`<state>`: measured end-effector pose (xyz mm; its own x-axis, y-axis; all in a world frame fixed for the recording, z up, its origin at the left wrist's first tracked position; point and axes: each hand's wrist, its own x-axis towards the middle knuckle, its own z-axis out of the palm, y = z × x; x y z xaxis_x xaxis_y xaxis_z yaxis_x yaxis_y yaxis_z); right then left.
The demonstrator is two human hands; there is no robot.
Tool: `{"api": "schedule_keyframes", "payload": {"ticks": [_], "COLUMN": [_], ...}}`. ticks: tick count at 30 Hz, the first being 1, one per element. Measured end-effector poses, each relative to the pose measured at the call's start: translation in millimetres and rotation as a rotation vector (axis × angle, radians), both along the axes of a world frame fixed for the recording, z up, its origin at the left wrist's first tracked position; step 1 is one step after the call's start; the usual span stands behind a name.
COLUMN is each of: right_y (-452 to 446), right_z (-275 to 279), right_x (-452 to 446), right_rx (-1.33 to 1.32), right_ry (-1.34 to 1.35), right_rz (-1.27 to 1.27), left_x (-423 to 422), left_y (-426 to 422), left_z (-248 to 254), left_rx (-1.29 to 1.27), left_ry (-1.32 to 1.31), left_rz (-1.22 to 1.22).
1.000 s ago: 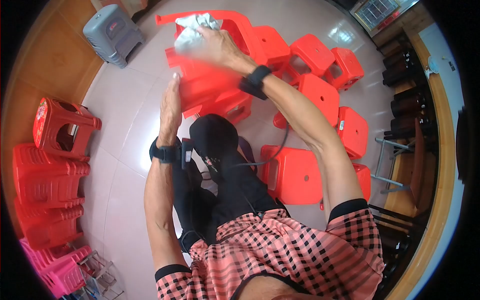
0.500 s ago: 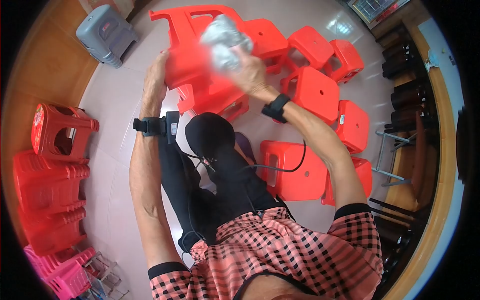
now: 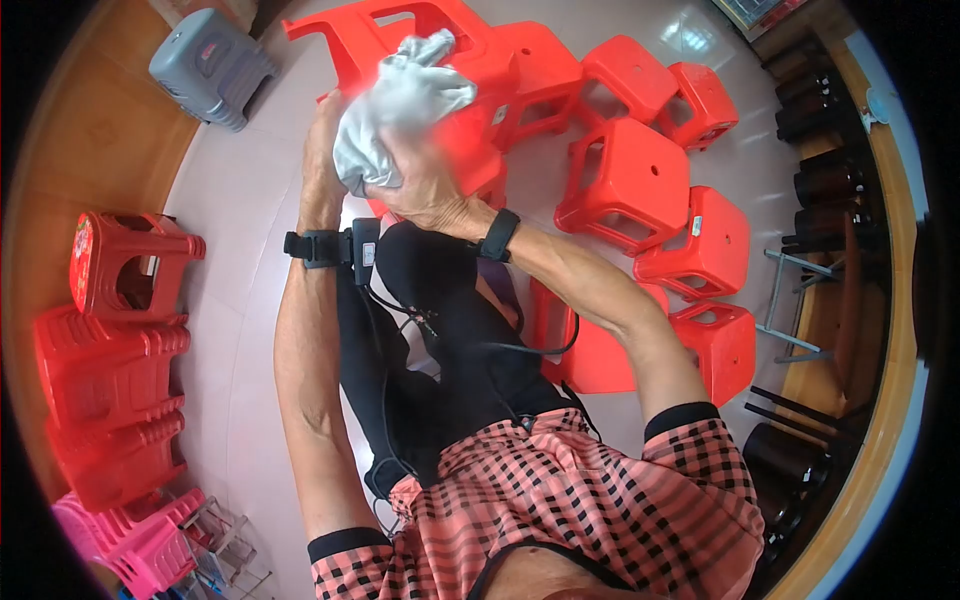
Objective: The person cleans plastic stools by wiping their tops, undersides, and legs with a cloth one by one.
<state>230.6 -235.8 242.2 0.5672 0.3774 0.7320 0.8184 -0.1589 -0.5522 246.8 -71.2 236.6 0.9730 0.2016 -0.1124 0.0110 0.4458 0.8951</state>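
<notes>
A red plastic stool [image 3: 485,62] is tilted in front of my knees, its legs toward the upper left. My left hand [image 3: 321,150] grips its near left side, the fingers partly hidden by the stool and a cloth. A crumpled pale grey cloth [image 3: 368,135] is bunched in my right hand [image 3: 425,188], which presses it against the stool close to my left hand. Parts of the cloth and stool are blurred by motion, and the cloth covers much of the seat.
Several red stools [image 3: 650,172] stand on the tiled floor [image 3: 235,290] to my right. Stacked red stools [image 3: 115,365] and pink stools [image 3: 135,545] line the left side. A grey stool [image 3: 210,65] stands at the upper left. Dark chairs [image 3: 825,185] line the right wall.
My right hand has swept the cloth left and nearer to me, toward my left hand. My left hand still grips the stool. The view has shifted slightly.
</notes>
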Motion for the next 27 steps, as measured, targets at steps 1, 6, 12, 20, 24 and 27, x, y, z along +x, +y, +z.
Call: {"api": "schedule_keyframes", "payload": {"ticks": [1,6,12,20,24,27], "right_y": [2,-25,-98,-53,-38,-42], "right_z": [-4,-59,-152,-42,-73,-154], "right_x": [3,40,49,15,20,21], "right_rx": [-0.037,-0.328,-0.229,-0.114,-0.112,-0.209], "right_ry": [-0.026,-0.221,0.379,0.342,0.143,0.462], "right_rz": [0.047,0.084,-0.129,0.030,0.028,0.055], "left_x": [1,0,-4,-4,0,6], "left_y": [8,-3,-11,-18,-13,-7], "left_z": [-6,10,15,32,28,20], "left_rx": [0.027,0.077,0.093,0.144,0.156,0.154], "left_ry": [0.016,0.167,0.111,0.176,0.194,0.180], "left_rz": [0.011,0.116,0.191,0.265,0.271,0.220]}}
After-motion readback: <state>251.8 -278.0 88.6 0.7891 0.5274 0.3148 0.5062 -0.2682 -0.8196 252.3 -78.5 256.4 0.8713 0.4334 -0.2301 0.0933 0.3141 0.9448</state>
